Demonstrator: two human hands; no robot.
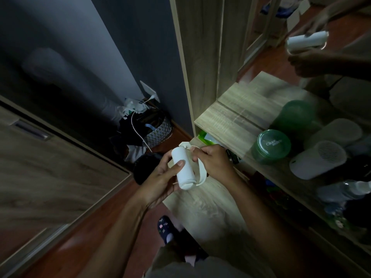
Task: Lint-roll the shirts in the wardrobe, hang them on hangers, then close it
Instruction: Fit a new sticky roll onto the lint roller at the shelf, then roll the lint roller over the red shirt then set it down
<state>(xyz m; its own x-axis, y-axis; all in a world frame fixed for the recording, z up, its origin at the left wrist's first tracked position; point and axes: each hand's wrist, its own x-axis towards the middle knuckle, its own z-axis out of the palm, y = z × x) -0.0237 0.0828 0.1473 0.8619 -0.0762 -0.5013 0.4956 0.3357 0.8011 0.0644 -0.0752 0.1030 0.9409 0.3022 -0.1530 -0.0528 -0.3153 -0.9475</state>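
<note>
Both hands are on the lint roller (pixel 183 168) now, held above the floor beside the shelf (pixel 230 121). The left hand (pixel 160 177) wraps the smooth white cylinder, whose long axis runs away from the body. The right hand (pixel 212 161) pinches the thin curved handle alongside. No shirt is visible yet.

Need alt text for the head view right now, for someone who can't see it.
Both hands hold a white lint roller in a dim room: the left hand wraps its barrel, the right hand grips its handle. To the right a wooden shelf carries a green jar and a white cylinder; a mirror above reflects the hands.
</note>
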